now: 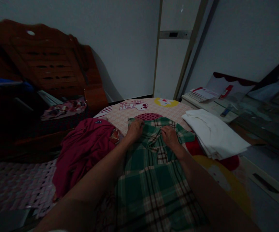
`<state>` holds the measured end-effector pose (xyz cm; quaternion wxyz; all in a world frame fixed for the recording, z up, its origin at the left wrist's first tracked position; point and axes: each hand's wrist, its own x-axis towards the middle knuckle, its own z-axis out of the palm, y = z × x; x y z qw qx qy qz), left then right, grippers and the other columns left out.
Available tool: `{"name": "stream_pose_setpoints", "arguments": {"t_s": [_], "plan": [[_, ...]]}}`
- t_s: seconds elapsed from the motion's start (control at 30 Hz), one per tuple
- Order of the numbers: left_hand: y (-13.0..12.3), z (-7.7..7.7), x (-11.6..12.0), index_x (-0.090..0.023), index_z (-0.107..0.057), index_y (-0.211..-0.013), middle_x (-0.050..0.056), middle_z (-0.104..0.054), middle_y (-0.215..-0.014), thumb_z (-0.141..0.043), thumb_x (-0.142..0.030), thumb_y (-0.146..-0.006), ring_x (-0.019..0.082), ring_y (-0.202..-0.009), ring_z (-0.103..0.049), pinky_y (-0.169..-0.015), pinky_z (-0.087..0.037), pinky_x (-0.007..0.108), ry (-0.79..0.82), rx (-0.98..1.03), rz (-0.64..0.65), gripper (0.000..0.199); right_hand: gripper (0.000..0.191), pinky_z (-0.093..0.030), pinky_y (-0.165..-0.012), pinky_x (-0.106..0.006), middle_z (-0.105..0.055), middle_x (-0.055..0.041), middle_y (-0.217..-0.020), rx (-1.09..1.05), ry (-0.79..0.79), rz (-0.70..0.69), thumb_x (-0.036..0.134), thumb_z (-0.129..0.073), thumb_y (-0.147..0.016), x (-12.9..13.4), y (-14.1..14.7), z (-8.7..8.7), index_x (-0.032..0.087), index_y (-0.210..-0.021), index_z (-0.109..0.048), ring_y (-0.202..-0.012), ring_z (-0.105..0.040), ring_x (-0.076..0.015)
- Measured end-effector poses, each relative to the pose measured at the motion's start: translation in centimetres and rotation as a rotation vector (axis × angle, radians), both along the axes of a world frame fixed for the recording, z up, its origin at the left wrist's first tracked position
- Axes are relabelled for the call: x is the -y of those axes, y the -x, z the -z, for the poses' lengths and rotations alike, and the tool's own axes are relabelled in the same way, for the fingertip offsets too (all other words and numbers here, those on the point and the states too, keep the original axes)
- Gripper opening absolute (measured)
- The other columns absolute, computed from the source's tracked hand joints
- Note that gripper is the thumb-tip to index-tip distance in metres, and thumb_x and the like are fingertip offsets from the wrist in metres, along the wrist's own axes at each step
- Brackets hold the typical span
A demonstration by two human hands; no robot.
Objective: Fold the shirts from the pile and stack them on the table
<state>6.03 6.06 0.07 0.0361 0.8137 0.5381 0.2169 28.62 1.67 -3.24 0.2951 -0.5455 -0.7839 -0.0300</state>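
Note:
A green plaid shirt [151, 183] lies spread over a round, cartoon-patterned table surface [120, 111], its collar end away from me. My left hand [135, 129] pinches the shirt near the left side of its collar. On the collar's other side, my right hand [170, 136] grips the fabric between thumb and fingers. Some of the cloth between the two hands is bunched. Left of the shirt is a crumpled magenta garment [86, 151]. To its right rests a folded white garment [214, 132].
A carved wooden chair [50, 61] with cloth on its seat stands at left. Behind the table is a tall white air conditioner [170, 64]. At right, a white cabinet [190, 98] bears stacked papers [200, 94], beside a glass-topped surface [255, 109]. A woven pink surface [21, 183] is at lower left.

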Motion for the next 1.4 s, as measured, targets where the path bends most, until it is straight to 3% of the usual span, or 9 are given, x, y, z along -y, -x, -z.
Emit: {"name": "stream_pose_setpoints", "arguments": {"t_s": [0.2, 0.4, 0.53, 0.63, 0.73, 0.83, 1.03, 1.2, 1.4], "plan": [[1.3, 2.2, 0.3, -0.016, -0.056, -0.129, 0.014, -0.054, -0.136, -0.047, -0.033, -0.094, 0.028, -0.125, -0.051, -0.107, -0.037, 0.045, 0.006, -0.116, -0.048, 0.04, 0.021, -0.044, -0.088, -0.035, -0.066, -0.0133, -0.093, 0.132, 0.076, 0.037, 0.012, -0.047, -0.086, 0.3, 0.2, 0.1, 0.014, -0.083, -0.067, -0.091, -0.057, -0.024], [1.1, 0.5, 0.3, -0.016, -0.057, -0.127, 0.015, -0.056, -0.134, -0.048, -0.027, -0.093, 0.028, -0.123, -0.053, -0.104, -0.042, 0.044, 0.032, -0.132, -0.096, 0.038, 0.021, -0.039, -0.103, -0.038, -0.063, -0.0155, -0.116, 0.122, 0.09, -0.009, 0.014, -0.049, -0.087, 0.6, 0.3, 0.3, 0.012, -0.101, -0.065, -0.112, -0.055, -0.0247], [-0.6, -0.6, 1.1, -0.017, -0.06, -0.126, 0.01, -0.061, -0.131, -0.052, -0.015, -0.086, 0.022, -0.123, -0.055, -0.107, -0.042, 0.036, 0.048, -0.033, 0.163, 0.041, 0.023, -0.039, -0.105, -0.038, -0.063, -0.0171, -0.12, 0.097, 0.09, -0.016, 0.014, -0.049, -0.088, 0.6, 0.4, 0.3, 0.01, -0.104, -0.065, -0.115, -0.054, -0.0252], [-1.8, 0.0, 1.7, -0.019, -0.062, -0.124, 0.009, -0.063, -0.13, -0.053, -0.017, -0.087, 0.022, -0.122, -0.056, -0.107, -0.043, 0.037, 0.095, 0.021, 0.35, 0.039, 0.025, -0.041, -0.104, -0.041, -0.063, -0.0182, -0.12, 0.06, 0.083, -0.021, 0.012, -0.049, -0.087, 0.6, 0.4, 0.4, 0.01, -0.105, -0.066, -0.115, -0.055, -0.0254], [-2.5, 1.5, 1.9, -0.018, -0.059, -0.13, 0.012, -0.058, -0.137, -0.051, -0.023, -0.09, 0.024, -0.128, -0.052, -0.108, -0.041, 0.042, 0.101, 0.024, 0.414, 0.041, 0.023, -0.042, -0.102, -0.043, -0.065, -0.0172, -0.118, -0.014, 0.067, -0.029, 0.011, -0.054, -0.084, 0.7, 0.2, -0.1, 0.012, -0.102, -0.069, -0.113, -0.058, -0.0256], [-2.7, 2.6, 1.8, -0.018, -0.054, -0.136, 0.015, -0.053, -0.141, -0.049, -0.027, -0.093, 0.025, -0.132, -0.048, -0.11, -0.038, 0.046, 0.065, 0.008, 0.424, 0.044, 0.017, -0.046, -0.095, -0.04, -0.071, -0.013, -0.107, -0.123, 0.087, -0.081, 0.012, -0.06, -0.083, 1.1, 0.1, -1.8, 0.016, -0.093, -0.073, -0.103, -0.063, -0.0239], [-2.7, 2.4, 1.8, -0.017, -0.054, -0.136, 0.015, -0.051, -0.143, -0.046, -0.03, -0.095, 0.026, -0.132, -0.048, -0.11, -0.038, 0.044, 0.073, -0.016, 0.397, 0.044, 0.016, -0.045, -0.072, -0.025, -0.075, -0.0034, -0.083, -0.194, 0.37, -0.333, 0.012, -0.06, -0.084, 2.8, 1.4, -5.3, 0.018, -0.084, -0.075, -0.076, -0.067, -0.0161], [-2.7, 2.4, 1.8, -0.017, -0.052, -0.138, 0.015, -0.05, -0.144, -0.042, -0.025, -0.095, 0.026, -0.134, -0.046, -0.112, -0.035, 0.047, 0.103, -0.011, 0.393, 0.045, 0.017, -0.04, -0.067, -0.026, -0.072, -0.0032, -0.078, 0.055, 0.389, -0.256, 0.014, -0.068, -0.077, 3.5, 2.6, -4.3, 0.018, -0.093, -0.072, -0.071, -0.064, -0.017], [-2.7, 2.8, 1.6, -0.018, -0.053, -0.138, 0.014, -0.05, -0.144, -0.043, -0.023, -0.094, 0.026, -0.134, -0.046, -0.112, -0.034, 0.049, 0.11, 0.005, 0.387, 0.045, 0.017, -0.039, -0.067, -0.026, -0.071, -0.0033, -0.079, 0.094, 0.324, -0.222, 0.013, -0.062, -0.078, 3.4, 2.5, -3.8, 0.019, -0.093, -0.07, -0.073, -0.063, -0.0173]]}}
